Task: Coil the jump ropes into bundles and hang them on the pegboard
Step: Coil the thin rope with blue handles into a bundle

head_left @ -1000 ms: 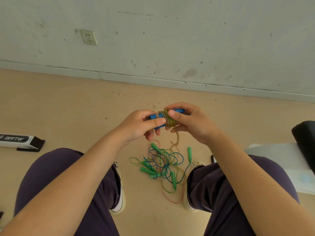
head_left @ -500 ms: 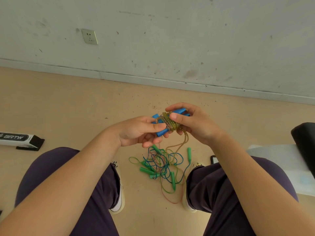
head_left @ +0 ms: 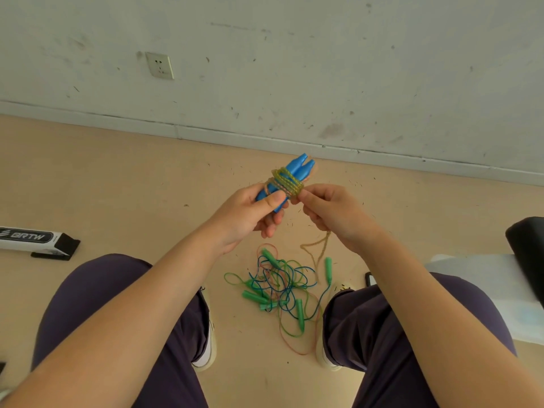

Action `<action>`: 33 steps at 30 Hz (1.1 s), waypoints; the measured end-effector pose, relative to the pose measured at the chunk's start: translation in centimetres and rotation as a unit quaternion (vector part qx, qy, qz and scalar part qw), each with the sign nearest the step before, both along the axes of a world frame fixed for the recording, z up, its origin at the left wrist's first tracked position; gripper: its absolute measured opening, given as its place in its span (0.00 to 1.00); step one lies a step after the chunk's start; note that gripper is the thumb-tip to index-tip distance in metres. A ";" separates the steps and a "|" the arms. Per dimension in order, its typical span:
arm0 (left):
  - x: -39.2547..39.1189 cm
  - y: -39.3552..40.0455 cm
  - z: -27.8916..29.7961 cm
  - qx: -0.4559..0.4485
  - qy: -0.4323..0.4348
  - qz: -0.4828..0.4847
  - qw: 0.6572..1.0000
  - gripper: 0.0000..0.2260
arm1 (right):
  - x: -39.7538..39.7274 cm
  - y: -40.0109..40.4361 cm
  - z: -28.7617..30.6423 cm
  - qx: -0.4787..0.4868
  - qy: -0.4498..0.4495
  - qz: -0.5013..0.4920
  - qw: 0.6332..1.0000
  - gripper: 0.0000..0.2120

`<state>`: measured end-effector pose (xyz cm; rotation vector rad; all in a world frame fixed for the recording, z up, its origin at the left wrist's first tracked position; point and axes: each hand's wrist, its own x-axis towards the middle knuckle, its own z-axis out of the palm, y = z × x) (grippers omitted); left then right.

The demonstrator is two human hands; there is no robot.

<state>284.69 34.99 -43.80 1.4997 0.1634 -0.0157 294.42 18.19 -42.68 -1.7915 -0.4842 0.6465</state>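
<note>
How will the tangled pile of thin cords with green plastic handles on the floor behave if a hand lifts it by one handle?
The tangled pile of thin green, blue and orange cords would probably come up floppy, since the cords lie in loose, crossing loops. Other green plastic handles may drag along, because the cords interlace. It looks light: the cords are thin, the handles small.

My left hand (head_left: 245, 213) grips pair of blue handles (head_left: 297, 172), tips tilted up toward wall. Yellow-green cord (head_left: 287, 182) wound in tight band round handles. My right hand (head_left: 329, 213) pinches cord at band's edge; loose tail (head_left: 319, 248) hangs below it. Between my feet on floor: tangled pile of ropes (head_left: 279, 285) with green handles. White box (head_left: 28, 238) lies far left.
</note>
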 end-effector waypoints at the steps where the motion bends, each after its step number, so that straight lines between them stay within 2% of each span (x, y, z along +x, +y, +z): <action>1: 0.0 -0.1 0.0 0.001 -0.002 0.001 1.000 0.07 | 0.0 0.0 0.1 -0.010 -0.003 -0.007 1.000 0.11; 8: -0.2 -0.3 0.0 -0.019 0.001 -0.007 1.000 0.09 | -0.4 -0.2 0.0 -0.001 -0.002 -0.016 1.000 0.13; 11: 0.3 0.8 -0.1 -0.009 0.015 0.061 0.998 0.09 | -0.8 -0.4 -0.1 -0.009 -0.001 -0.009 1.000 0.13; 14: 0.9 2.4 -0.7 0.057 0.054 0.103 0.992 0.10 | -1.0 -0.8 0.2 -0.044 -0.059 0.007 0.997 0.14; 19: 0.7 1.7 -2.0 0.171 0.141 0.056 0.973 0.12 | -1.7 -0.7 0.9 -0.084 -0.138 0.082 0.983 0.14; 24: 1.0 1.7 -1.9 0.178 0.154 0.082 0.968 0.13 | -2.1 -0.2 0.9 -0.138 -0.194 0.137 0.962 0.14; 26: 0.8 1.5 -1.7 0.188 0.170 0.048 0.966 0.13 | -1.8 -0.3 0.9 -0.140 -0.237 0.115 0.955 0.14; 29: 0.5 1.2 -1.4 0.209 0.222 -0.070 0.950 0.13 | -1.2 -0.8 0.9 -0.155 -0.295 0.114 0.936 0.14; 33: 0.2 1.0 -0.7 0.208 0.234 -0.187 0.931 0.13 | -0.5 -1.1 0.8 -0.160 -0.297 0.125 0.933 0.09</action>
